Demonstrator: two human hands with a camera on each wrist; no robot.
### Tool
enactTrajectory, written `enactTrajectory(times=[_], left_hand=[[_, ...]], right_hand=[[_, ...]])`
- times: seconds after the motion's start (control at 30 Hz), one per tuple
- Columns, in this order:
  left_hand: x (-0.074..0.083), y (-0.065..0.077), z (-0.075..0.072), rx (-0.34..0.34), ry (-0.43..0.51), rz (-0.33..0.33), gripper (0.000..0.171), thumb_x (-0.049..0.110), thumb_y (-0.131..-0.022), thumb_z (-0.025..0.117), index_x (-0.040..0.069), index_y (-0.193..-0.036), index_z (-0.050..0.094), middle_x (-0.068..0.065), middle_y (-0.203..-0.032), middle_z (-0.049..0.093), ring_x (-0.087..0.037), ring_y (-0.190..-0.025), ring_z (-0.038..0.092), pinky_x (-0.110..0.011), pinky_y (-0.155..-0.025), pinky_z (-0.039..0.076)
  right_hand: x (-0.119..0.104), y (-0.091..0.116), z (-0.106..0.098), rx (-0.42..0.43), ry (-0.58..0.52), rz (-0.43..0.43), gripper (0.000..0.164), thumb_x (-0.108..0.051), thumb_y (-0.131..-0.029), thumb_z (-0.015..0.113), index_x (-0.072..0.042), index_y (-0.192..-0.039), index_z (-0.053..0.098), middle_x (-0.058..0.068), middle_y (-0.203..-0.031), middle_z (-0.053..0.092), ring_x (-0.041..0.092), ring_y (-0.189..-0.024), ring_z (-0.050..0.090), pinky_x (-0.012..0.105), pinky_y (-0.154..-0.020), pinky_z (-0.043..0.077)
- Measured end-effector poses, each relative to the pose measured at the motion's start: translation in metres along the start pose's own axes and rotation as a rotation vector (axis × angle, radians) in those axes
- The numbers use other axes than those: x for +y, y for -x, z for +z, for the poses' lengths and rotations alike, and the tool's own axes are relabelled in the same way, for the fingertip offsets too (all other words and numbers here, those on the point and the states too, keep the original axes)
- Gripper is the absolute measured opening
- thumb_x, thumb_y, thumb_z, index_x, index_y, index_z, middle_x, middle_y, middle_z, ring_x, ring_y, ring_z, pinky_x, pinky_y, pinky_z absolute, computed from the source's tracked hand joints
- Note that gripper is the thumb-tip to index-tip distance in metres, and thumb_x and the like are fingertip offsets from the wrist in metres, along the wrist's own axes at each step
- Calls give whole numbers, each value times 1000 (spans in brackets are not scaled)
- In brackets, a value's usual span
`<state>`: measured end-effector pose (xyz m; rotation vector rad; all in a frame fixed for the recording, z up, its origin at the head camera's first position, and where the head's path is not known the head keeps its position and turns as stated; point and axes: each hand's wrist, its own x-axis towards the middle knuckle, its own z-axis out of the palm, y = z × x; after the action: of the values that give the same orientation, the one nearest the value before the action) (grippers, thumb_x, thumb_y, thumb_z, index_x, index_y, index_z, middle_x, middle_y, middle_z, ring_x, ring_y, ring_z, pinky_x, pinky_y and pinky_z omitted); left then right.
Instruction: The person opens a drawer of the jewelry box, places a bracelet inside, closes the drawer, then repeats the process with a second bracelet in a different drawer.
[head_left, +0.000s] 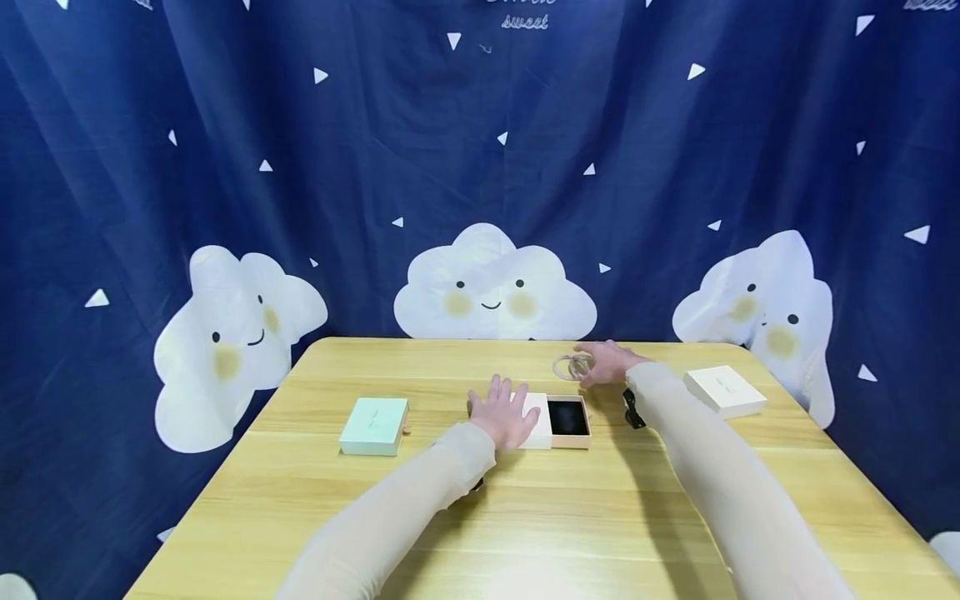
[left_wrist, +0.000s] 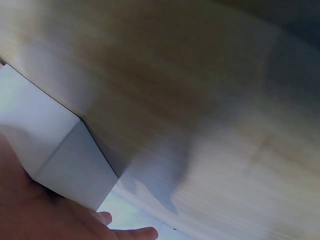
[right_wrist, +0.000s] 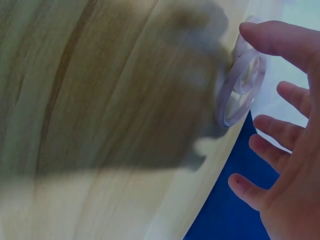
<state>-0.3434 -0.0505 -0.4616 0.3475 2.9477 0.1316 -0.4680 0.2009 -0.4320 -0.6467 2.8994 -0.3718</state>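
Fingers spread, my left hand (head_left: 504, 417) rests on the white sleeve of a small box (head_left: 537, 421). From the sleeve's right side a pinkish drawer with a black lining (head_left: 567, 418) is pulled out. The left wrist view has the white box (left_wrist: 65, 155) close against the palm. At the back of the table, my right hand (head_left: 609, 364) reaches over pale translucent bangles (head_left: 561, 360), overlapping one another. In the right wrist view its fingers are apart, and the thumb (right_wrist: 272, 39) lies right at the upper rim of the bangles (right_wrist: 227, 97).
A mint-green box (head_left: 375, 426) with a small tab sits on the left of the wooden table (head_left: 517, 517). Another white box (head_left: 725, 391) lies at the right, beyond the right forearm. A dark blue curtain (head_left: 360, 167) with cloud faces hangs behind the table's back edge.
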Motion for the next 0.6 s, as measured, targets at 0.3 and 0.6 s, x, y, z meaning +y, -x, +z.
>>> enactTrajectory(times=[0.3, 0.6], left_hand=[[4, 15, -10, 39, -1, 6, 68, 59, -105, 15, 24, -163, 18, -11, -169, 16, -31, -157, 5, -70, -118, 15], [5, 22, -13, 59, 3, 20, 67, 57, -106, 15, 23, -163, 20, -12, -168, 19, -32, -157, 9, -69, -117, 17]], right_hand=[[5, -2, 9, -26, 13, 43, 90, -38, -69, 83, -12, -148, 48, 19, -138, 59, 41, -125, 54, 68, -96, 43], [7, -4, 13, -32, 28, 48, 78, -33, -77, 78, -14, -147, 49, 20, -143, 56, 44, -130, 51, 70, -99, 40]])
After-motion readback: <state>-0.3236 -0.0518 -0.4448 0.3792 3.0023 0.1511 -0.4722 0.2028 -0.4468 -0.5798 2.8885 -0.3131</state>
